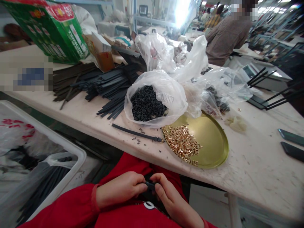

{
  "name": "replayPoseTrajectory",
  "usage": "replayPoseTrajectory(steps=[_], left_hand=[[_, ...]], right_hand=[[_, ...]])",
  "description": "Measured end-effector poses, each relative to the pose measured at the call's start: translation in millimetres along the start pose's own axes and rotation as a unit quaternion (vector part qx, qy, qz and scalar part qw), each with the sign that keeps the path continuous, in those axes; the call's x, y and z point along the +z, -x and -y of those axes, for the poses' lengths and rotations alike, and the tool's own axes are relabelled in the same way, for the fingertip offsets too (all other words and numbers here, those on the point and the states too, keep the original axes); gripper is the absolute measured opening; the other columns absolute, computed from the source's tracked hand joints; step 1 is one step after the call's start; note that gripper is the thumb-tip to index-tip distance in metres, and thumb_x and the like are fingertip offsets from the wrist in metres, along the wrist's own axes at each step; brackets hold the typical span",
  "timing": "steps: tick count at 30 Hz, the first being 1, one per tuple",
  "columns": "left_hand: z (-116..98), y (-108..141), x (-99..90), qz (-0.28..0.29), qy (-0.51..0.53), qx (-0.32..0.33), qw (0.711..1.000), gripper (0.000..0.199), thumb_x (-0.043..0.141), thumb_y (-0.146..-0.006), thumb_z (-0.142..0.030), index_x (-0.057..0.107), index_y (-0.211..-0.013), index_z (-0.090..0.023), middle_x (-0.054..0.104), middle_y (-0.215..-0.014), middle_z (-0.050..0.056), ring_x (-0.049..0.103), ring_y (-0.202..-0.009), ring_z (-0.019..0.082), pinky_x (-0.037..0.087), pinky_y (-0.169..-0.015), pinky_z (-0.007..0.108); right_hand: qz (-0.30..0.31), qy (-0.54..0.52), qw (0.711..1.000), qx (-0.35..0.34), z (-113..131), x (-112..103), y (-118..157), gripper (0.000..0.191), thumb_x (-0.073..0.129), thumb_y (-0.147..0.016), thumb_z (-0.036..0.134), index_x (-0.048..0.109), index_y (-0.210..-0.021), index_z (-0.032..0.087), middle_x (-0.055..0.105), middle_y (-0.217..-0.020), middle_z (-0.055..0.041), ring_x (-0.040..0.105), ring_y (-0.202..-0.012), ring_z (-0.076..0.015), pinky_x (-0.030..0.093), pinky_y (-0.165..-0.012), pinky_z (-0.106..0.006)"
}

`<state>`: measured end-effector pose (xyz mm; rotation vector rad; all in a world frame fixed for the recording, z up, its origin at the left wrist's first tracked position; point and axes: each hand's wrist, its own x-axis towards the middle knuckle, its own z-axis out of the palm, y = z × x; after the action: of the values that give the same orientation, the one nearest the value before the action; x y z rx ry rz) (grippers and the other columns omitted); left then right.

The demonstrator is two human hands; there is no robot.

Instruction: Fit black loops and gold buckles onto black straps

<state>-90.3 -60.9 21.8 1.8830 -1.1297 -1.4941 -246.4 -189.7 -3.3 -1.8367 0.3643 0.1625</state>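
Note:
Over my lap, below the table edge, my left hand and my right hand pinch a small dark strap piece between them. Its ends are hidden by my fingers. On the table in front lies a black strap with a loop and a gold-coloured bit at its right end. A clear plastic bag stands open behind it, full of small black loops. Right of the strap, a round gold tray holds a heap of small gold buckles.
Bundles of dark straps lie at the back left, near a green box. More plastic bags stand behind. Two phones lie at the right. A white bin stands lower left. A person is beyond the table.

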Motion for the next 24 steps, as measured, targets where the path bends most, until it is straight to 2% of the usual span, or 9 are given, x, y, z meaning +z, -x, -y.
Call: replayPoseTrajectory(steps=[2,5,8,13,16,22,24], left_hand=[[-1,0,-3.8,-0.005,-0.024,0.005,1.000,0.027,0.043,-0.084,-0.033,0.060,-0.074,-0.016,0.060,-0.067,-0.001,0.050,-0.057,0.011,0.029,-0.047,0.019],[-1,-3,-6.7,-0.010,-0.030,-0.005,0.999,0.026,0.043,-0.083,-0.032,0.060,-0.074,-0.016,0.061,-0.064,0.000,0.052,-0.055,0.012,0.028,-0.046,0.019],[0,-4,-10.4,-0.007,-0.015,0.000,1.000,0.024,0.045,-0.081,-0.031,0.060,-0.070,-0.016,0.059,-0.061,-0.001,0.052,-0.054,0.012,0.029,-0.046,0.018],[2,1,-23.4,0.076,0.070,-0.010,0.995,0.021,0.044,-0.079,-0.027,0.058,-0.069,-0.016,0.055,-0.059,-0.002,0.047,-0.051,0.010,0.031,-0.045,0.016],[1,5,-27.3,0.102,0.079,-0.013,0.992,0.024,0.041,-0.082,-0.029,0.057,-0.070,-0.016,0.053,-0.060,-0.003,0.044,-0.051,0.010,0.032,-0.046,0.017],[-1,5,-20.8,0.052,0.033,0.008,0.998,0.029,0.044,-0.081,-0.034,0.060,-0.066,-0.016,0.053,-0.058,-0.002,0.045,-0.052,0.012,0.029,-0.047,0.020],[1,7,-19.9,0.057,0.020,0.009,0.998,0.027,0.044,-0.081,-0.033,0.062,-0.069,-0.017,0.055,-0.060,-0.001,0.046,-0.053,0.012,0.029,-0.047,0.020]], right_hand=[[-0.001,0.011,1.000,0.001,0,1,-2,0.023,0.028,-0.094,0.030,0.042,-0.110,0.024,0.060,-0.092,-0.0027,0.057,-0.081,-0.0143,0.044,-0.071,-0.026],[-0.010,0.097,0.994,-0.042,-1,3,-6,0.023,0.029,-0.092,0.027,0.043,-0.110,0.023,0.060,-0.102,-0.0062,0.058,-0.090,-0.0180,0.044,-0.078,-0.031],[-0.006,0.158,0.986,-0.059,0,2,-10,0.025,0.028,-0.091,0.025,0.043,-0.111,0.023,0.062,-0.103,-0.0080,0.060,-0.089,-0.0204,0.045,-0.078,-0.034],[0.032,0.155,0.986,-0.058,8,-2,-16,0.025,0.030,-0.091,0.025,0.042,-0.113,0.023,0.063,-0.104,-0.0073,0.061,-0.089,-0.0193,0.048,-0.076,-0.032],[0.047,0.163,0.983,-0.070,9,-2,-17,0.028,0.031,-0.090,0.023,0.041,-0.115,0.021,0.064,-0.103,-0.0081,0.062,-0.087,-0.0196,0.048,-0.075,-0.032],[0.047,0.170,0.981,-0.077,3,2,-15,0.029,0.032,-0.089,0.021,0.041,-0.117,0.020,0.064,-0.102,-0.0083,0.061,-0.088,-0.0187,0.047,-0.075,-0.030],[0.040,0.168,0.982,-0.078,1,4,-13,0.029,0.033,-0.089,0.020,0.042,-0.117,0.020,0.064,-0.097,-0.0073,0.061,-0.083,-0.0173,0.047,-0.072,-0.028]])
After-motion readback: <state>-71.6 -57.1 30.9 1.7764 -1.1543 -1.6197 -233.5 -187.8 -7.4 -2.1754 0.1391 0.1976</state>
